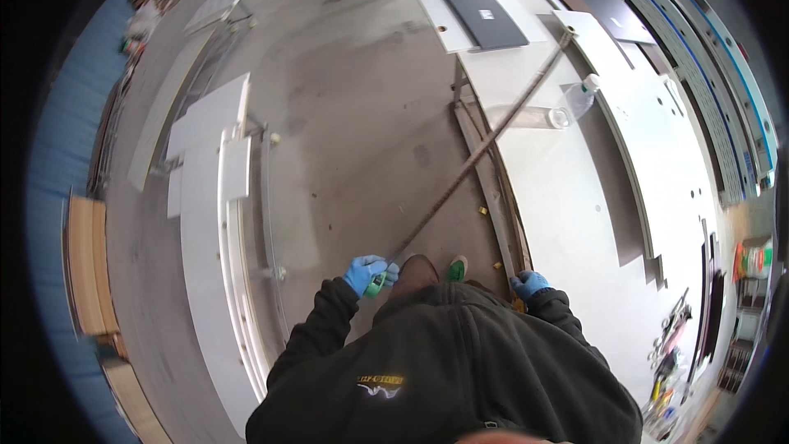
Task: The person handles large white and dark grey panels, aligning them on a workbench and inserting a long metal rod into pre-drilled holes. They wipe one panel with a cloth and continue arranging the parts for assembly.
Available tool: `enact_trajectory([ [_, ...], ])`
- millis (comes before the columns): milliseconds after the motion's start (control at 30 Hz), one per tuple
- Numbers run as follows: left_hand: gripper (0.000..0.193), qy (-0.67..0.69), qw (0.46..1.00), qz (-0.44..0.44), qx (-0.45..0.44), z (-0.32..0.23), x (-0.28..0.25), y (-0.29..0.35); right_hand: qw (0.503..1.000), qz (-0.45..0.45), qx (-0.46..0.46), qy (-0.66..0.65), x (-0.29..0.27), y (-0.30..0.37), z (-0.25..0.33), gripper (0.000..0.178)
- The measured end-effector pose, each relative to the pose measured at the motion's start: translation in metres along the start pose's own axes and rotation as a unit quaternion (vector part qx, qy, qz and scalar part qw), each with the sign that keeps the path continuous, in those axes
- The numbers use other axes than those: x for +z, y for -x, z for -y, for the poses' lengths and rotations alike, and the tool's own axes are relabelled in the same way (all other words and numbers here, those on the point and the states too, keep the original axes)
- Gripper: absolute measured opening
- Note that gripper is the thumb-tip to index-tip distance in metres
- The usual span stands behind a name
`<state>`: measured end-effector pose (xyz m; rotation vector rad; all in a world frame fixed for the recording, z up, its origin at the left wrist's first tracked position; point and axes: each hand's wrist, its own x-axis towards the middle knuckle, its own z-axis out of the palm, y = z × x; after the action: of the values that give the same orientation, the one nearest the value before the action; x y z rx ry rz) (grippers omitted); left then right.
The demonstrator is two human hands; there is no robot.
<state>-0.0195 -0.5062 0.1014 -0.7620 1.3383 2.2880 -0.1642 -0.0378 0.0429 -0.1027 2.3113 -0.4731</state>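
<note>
My left hand (362, 275), in a blue glove, is closed around a green tape measure (376, 284) in front of my body. From it a long, thin brownish strip (477, 156), apparently the drawn-out blade, slants up to the right. It crosses the edge of the white-topped table, and its far tip lies over the white panels. My right hand (530, 284), also gloved in blue, is curled at the table's near left edge. What its fingers grip is hidden. A clear plastic bottle (578, 99) lies on its side on the white panel (567, 189), right of the strip.
A dark grey panel (480, 10) lies at the table's far end. Assorted hand tools (667, 353) are scattered at the near right. White boards (205, 255) rest on a rack to my left. Stacked long profiles (699, 57) line the far right. My green-edged shoe (458, 268) shows below.
</note>
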Motion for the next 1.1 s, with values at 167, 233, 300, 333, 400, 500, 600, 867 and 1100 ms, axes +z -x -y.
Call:
enact_trajectory([
  [167,0.029,-0.004,0.997,-0.064,-0.041,-0.053,-0.022,-0.049,0.998,0.016,-0.049,0.023,-0.02,-0.02,0.049,0.041],
  [233,0.03,-0.011,0.995,-0.085,-0.053,-0.077,-0.024,-0.073,0.999,0.0,-0.052,0.003,-0.024,-0.035,0.07,0.04],
  [300,0.033,0.014,0.995,-0.09,-0.044,-0.1,-0.02,-0.101,0.998,-0.017,-0.063,-0.012,-0.028,-0.054,0.096,0.039],
  [333,0.034,0.03,0.996,-0.076,-0.038,-0.112,-0.018,-0.114,0.997,-0.024,-0.067,-0.018,-0.03,-0.063,0.111,0.038],
  [400,0.036,0.064,0.996,-0.054,-0.027,-0.138,-0.01,-0.153,0.996,-0.029,-0.074,-0.038,-0.035,-0.08,0.144,0.036],
  [500,0.029,0.126,0.991,-0.018,-0.04,-0.182,0.008,-0.223,0.992,-0.041,-0.087,-0.081,-0.045,-0.099,0.191,0.033],
  [600,0.028,0.19,0.977,-0.025,-0.092,-0.224,0.033,-0.299,0.994,-0.023,-0.075,-0.076,-0.061,-0.107,0.214,0.033],
  [867,0.033,0.185,0.981,-0.036,-0.042,-0.308,0.1,-0.479,0.988,-0.027,-0.004,-0.151,-0.127,-0.182,0.212,0.036],
  [1100,0.03,0.244,0.967,-0.072,-0.012,-0.35,0.135,-0.565,0.991,0.003,-0.027,-0.131,-0.194,-0.243,0.215,0.034],
])
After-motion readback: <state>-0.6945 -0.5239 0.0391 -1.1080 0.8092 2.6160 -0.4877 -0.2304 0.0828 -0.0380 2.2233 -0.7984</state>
